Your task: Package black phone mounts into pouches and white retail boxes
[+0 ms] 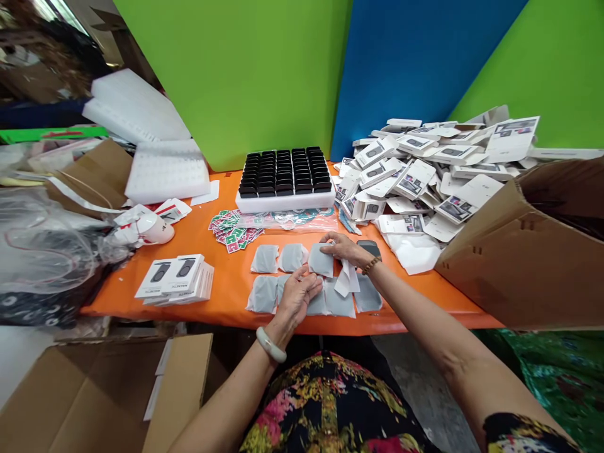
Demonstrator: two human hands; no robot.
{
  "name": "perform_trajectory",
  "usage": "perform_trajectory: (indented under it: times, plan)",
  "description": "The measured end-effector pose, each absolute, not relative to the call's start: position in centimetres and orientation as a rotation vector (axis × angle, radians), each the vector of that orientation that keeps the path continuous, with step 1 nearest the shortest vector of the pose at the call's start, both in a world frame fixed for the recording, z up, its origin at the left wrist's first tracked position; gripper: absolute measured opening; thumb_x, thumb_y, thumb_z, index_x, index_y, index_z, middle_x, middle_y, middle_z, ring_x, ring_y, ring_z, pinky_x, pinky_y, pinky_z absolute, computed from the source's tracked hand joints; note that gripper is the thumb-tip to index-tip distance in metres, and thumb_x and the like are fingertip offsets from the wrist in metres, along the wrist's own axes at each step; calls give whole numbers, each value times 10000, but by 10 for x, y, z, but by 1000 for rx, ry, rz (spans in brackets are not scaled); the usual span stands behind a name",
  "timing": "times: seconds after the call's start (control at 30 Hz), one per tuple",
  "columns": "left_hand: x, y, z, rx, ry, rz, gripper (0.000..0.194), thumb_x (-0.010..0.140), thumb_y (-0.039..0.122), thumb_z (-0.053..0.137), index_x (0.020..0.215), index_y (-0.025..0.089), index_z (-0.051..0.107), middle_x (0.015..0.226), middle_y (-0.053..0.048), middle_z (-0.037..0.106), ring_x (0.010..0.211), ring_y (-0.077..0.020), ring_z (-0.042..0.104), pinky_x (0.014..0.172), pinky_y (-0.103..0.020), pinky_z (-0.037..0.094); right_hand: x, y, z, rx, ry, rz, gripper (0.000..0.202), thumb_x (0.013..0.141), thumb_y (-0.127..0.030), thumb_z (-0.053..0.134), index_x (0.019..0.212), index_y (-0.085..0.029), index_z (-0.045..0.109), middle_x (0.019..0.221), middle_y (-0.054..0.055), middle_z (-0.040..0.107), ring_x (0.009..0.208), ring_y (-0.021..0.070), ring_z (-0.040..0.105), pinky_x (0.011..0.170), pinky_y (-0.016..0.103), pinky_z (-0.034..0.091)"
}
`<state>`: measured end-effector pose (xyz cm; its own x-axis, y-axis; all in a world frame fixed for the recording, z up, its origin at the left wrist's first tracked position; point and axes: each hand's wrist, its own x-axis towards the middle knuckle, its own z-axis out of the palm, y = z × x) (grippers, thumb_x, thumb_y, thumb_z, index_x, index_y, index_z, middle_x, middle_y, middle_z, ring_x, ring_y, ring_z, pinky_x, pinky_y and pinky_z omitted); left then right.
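Observation:
Several flat dark pads in thin white translucent sleeves lie in two rows on the orange table. My right hand reaches over the back row, its thumb and forefinger at the top edge of a sleeved pad. White paper slips hang from beneath its other fingers. My left hand rests above the front row with fingers loosely bent and apart, partly covering the sleeved pads there. A bare dark pad lies behind my right wrist, partly hidden.
Behind stands a white foam tray of upright black pads. Printed cards lie before it. White boxes are stacked left; a heap of opened boxes and a cardboard carton occupy the right. A tape dispenser sits left.

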<state>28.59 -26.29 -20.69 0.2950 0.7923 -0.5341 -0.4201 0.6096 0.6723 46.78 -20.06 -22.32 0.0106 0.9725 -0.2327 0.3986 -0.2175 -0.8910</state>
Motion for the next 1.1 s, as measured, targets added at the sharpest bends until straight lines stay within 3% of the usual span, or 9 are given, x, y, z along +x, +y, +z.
perform_trajectory:
  times: [0.13,0.27,0.43,0.57,0.7,0.8,0.93,1.03,1.1]
  plan:
    - [279,-269,-203,416,1010,861,479,640,151,785,1035,159,514,789,-36,668,765,-160,682,838,-322,516,459,-194,-222,-1743,-1481,1030,169,662,-213,659,815,-178,594,862,56,612,831,211,557,763,346,428]
    - [280,-271,-198,567,1053,893,435,670,279,788,1013,156,550,874,-53,661,808,-152,661,818,-301,495,452,-219,-205,-1708,-1355,825,286,765,-362,628,989,-189,587,1055,94,605,962,242,552,868,394,407]
    - [290,-272,-192,1006,1052,848,427,691,443,749,984,167,609,964,-55,649,844,-144,612,759,-263,467,439,-270,-176,-1364,-958,1246,405,797,-520,588,1075,-228,556,1063,55,614,799,164,570,675,297,458]
    - [300,-274,-192,1089,956,805,393,659,444,757,883,172,581,748,-2,635,663,-126,585,618,-241,445,431,-296,-165,-1150,-710,1484,436,716,-408,680,1087,-244,521,1070,55,632,750,152,598,616,271,472]
    - [298,-275,-191,1069,982,855,304,624,378,764,696,163,561,595,49,527,538,-76,456,526,-202,353,435,-309,-173,-1137,-730,1425,491,656,-267,664,1118,-247,500,1153,77,628,789,179,631,665,298,508]
    - [292,-276,-189,1091,1014,875,258,623,325,758,648,162,560,581,56,490,546,-70,413,533,-195,329,443,-315,-184,-1231,-827,1309,485,661,-268,629,1125,-243,490,1204,90,602,788,183,620,660,308,510]
    - [289,-278,-187,1109,998,883,236,635,309,758,700,166,582,646,43,526,604,-80,455,587,-193,370,450,-321,-191,-1337,-896,1204,422,681,-316,653,1074,-237,521,1087,76,623,852,205,603,686,316,506]
    - [292,-280,-187,1113,983,825,319,620,323,781,869,175,647,696,27,585,628,-96,502,606,-205,404,450,-326,-188,-1352,-903,1231,352,697,-353,677,1009,-235,564,905,41,633,769,192,585,659,312,486]
    - [295,-280,-188,1134,990,781,325,632,364,774,866,156,687,684,6,614,617,-105,509,590,-214,403,449,-328,-186,-1339,-914,1234,309,713,-382,682,966,-230,590,828,25,622,724,179,565,641,300,464]
